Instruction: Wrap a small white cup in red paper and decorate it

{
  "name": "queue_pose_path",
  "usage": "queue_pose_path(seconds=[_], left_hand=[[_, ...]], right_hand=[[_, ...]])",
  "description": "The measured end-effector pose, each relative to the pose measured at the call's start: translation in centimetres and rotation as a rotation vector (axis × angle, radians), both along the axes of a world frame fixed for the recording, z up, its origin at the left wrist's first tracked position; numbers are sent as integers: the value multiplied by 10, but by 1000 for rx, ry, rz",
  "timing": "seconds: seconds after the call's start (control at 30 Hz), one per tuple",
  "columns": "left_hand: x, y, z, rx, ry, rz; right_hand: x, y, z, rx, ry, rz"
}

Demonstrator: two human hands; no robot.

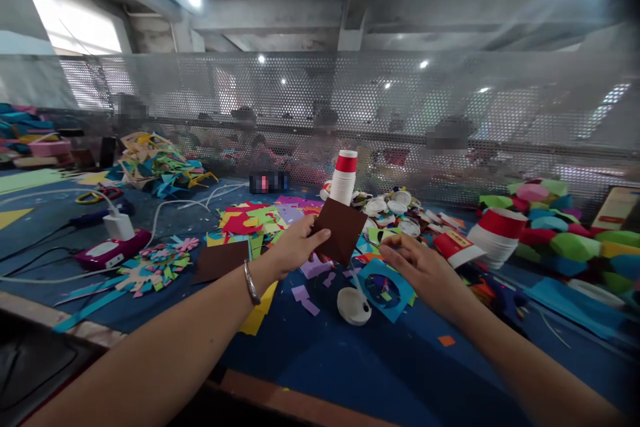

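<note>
A brown square of paper (341, 230) is held up between the thumb and fingers of my left hand (301, 243), above the middle of the table. To its right, my right hand (407, 259) has its fingers curled together. A thin dark thing seems to reach from those fingertips toward the paper, too small to make out. Below the hands lie a white round lid-like piece (350, 308) and a blue paper sheet (373, 273) with a round opening. Another brown sheet (220, 261) rests on the table left of my left wrist.
White-and-red paper cup stacks (343, 180) stand behind the hands and at right (497, 237). Coloured paper scraps (253, 219) cover the middle. A purple power strip (113, 250) with cables sits left. Beyond the table's back runs a perforated metal screen (300, 93), with people behind it.
</note>
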State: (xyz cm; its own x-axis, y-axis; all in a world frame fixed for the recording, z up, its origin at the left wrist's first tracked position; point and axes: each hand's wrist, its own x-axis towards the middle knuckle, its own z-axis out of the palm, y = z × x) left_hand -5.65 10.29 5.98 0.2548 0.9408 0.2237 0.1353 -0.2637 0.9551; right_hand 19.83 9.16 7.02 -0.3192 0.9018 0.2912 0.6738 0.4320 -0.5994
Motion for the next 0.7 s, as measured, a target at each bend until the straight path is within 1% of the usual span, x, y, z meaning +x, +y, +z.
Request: queue_pose_path(seconds=[0.17,0.4,0.53,0.7], left_hand=[[4,0,-5,22,-28,-56],[12,-6,-4,35,-31,-156],[14,-10,-4,12,-22,-185],[15,-12,-2,25,-38,-210]], right_hand=[[2,0,-1,-13,82,42],[-2,-8,2,-167,167,113],[-3,-8,-1,-160,190,114],[-2,-10,-2,-170,235,128]])
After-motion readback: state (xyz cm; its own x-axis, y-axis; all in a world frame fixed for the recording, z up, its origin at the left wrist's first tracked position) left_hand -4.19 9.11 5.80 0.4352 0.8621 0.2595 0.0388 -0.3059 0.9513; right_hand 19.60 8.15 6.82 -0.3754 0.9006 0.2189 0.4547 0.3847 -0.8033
